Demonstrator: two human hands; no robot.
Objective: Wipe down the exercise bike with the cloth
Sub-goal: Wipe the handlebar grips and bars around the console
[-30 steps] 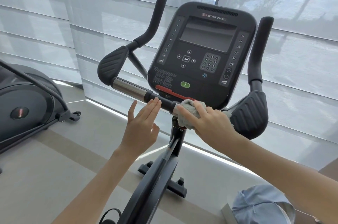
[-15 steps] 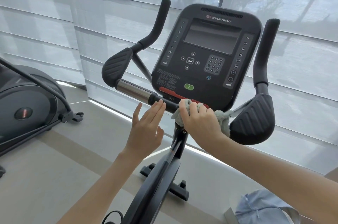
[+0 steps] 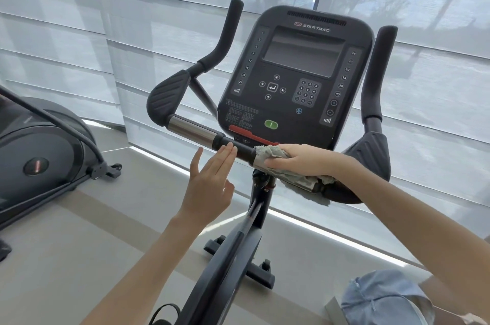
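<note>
The black exercise bike [image 3: 297, 72] stands in front of me, its console facing me and its handlebar [image 3: 196, 129] running across below it. A grey cloth [image 3: 267, 152] is wrapped over the middle of the bar, just under the console's red strip. My right hand [image 3: 305, 160] grips the cloth around the bar, and the cloth's loose end hangs below the wrist. My left hand [image 3: 209, 184] is held flat with straight fingers, the fingertips touching the black part of the bar left of the cloth.
Another dark exercise machine [image 3: 39, 155] stands at the left on the floor. Window blinds [image 3: 106, 33] fill the wall behind the bike. A pale blue cap [image 3: 381, 298] lies at the lower right. The bike's post and base feet [image 3: 238, 266] run down between my arms.
My right hand turned flatter over the bar and spread the cloth along it; the cloth's end now hangs lower to the right. My left hand stayed in place.
</note>
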